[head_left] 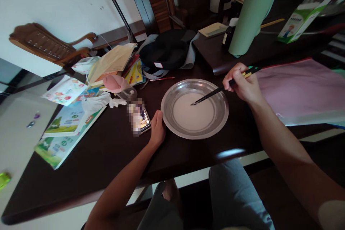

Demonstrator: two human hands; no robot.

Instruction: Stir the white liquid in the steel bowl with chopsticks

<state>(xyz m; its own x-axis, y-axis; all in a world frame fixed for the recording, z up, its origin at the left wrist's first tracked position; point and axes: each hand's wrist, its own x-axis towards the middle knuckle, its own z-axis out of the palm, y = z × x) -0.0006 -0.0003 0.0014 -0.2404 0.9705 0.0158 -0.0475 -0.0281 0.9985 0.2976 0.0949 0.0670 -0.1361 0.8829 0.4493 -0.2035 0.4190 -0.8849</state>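
Observation:
A round metal basin (169,128) stands on the dark table in front of me and holds a whitish, cloudy liquid (194,115). My left hand (158,128) is closed at the basin's left rim, its fingers partly hidden. Black chopsticks (211,93) are gripped in my right hand (244,83), above the right side of the basin. They slant down to the left, their tips at the liquid near the middle. Just left of my left hand lies a phone (147,124) with a lit, partly blurred screen.
Books (64,140), tissues (97,102) and a pink-topped cup (117,83) crowd the left. Behind the basin lies a black bag (164,52). A tall green bottle (254,16) and a green-white box (299,23) stand back right; a pink zip folder (299,90) lies right.

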